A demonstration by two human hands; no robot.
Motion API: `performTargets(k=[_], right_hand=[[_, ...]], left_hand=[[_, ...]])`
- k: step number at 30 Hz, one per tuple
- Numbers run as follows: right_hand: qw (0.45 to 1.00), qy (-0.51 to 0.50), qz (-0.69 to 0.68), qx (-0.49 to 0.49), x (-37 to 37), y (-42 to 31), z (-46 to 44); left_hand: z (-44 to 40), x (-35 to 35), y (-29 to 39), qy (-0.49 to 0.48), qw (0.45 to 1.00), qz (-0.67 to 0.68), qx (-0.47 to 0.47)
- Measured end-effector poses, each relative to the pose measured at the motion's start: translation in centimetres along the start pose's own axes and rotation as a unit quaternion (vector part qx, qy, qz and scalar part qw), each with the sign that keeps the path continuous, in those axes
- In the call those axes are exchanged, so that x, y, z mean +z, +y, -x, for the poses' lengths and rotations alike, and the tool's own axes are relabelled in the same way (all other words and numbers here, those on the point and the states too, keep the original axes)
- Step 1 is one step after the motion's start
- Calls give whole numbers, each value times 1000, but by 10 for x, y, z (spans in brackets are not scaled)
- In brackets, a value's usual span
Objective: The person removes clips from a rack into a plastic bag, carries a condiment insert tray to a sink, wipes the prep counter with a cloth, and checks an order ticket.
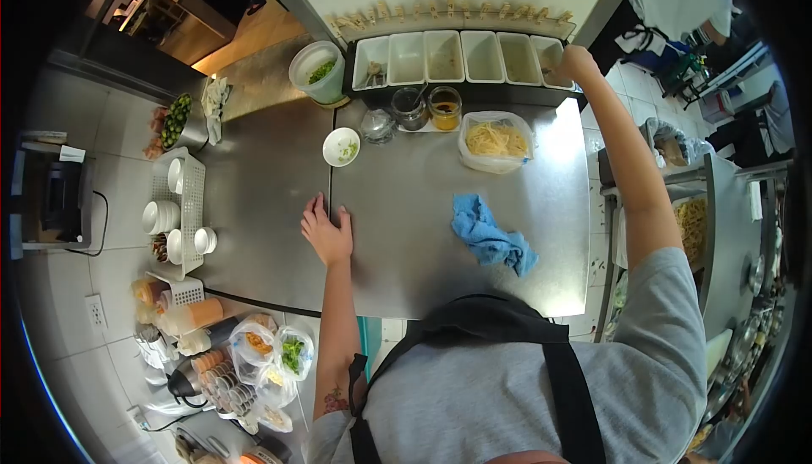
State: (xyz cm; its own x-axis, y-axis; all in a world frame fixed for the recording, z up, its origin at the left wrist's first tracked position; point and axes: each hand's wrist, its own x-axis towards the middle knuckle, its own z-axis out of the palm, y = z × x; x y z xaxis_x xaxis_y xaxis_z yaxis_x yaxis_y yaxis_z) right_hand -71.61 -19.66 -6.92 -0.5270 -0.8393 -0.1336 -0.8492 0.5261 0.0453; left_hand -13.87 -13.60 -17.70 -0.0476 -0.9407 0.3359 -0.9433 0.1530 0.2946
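Note:
My left hand (327, 231) lies flat on the steel table (397, 261), fingers spread, holding nothing. My right hand (578, 65) is stretched out to the far right, at the last white container (554, 60) of the row along the back. Its fingers look curled together over that container's right side; what they hold, if anything, is hidden. Beyond my left hand stands a small white bowl (341, 148) with chopped green bits inside. A blue cloth (491, 234) lies crumpled on the table's right half. Noodles fill a plastic-lined tub (496, 141) behind the cloth.
Two glass jars (444, 109) and a plastic-wrapped bundle (378, 126) stand near the back. A white bucket (318, 72) of chopped greens is at the back left. A white basket (182, 202) with bowls borders the left side. People stand at upper right.

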Motion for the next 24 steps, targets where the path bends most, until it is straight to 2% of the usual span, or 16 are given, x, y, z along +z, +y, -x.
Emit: performTargets(k=[4, 7, 10, 16, 19, 23, 24], right_hand=[[996, 50, -65, 42, 15, 6, -3], [987, 134, -94, 7, 59, 37, -31], [975, 143, -168, -18, 30, 31, 12], [944, 236, -231, -20, 18, 36, 53], [907, 313, -277, -46, 29, 40, 66], [866, 334, -372, 8, 32, 25, 98], [874, 323, -364, 19, 43, 26, 100]], left_hand=[[0, 0, 0, 7, 1000, 4, 3], [0, 0, -1, 5, 1000, 9, 1], [0, 1, -2, 3, 1000, 12, -2], [0, 1, -2, 2, 1000, 8, 0], [-1, 1, -2, 0, 1000, 9, 1], [0, -2, 1, -5, 1000, 9, 1], [0, -2, 1, -3, 1000, 7, 2]])
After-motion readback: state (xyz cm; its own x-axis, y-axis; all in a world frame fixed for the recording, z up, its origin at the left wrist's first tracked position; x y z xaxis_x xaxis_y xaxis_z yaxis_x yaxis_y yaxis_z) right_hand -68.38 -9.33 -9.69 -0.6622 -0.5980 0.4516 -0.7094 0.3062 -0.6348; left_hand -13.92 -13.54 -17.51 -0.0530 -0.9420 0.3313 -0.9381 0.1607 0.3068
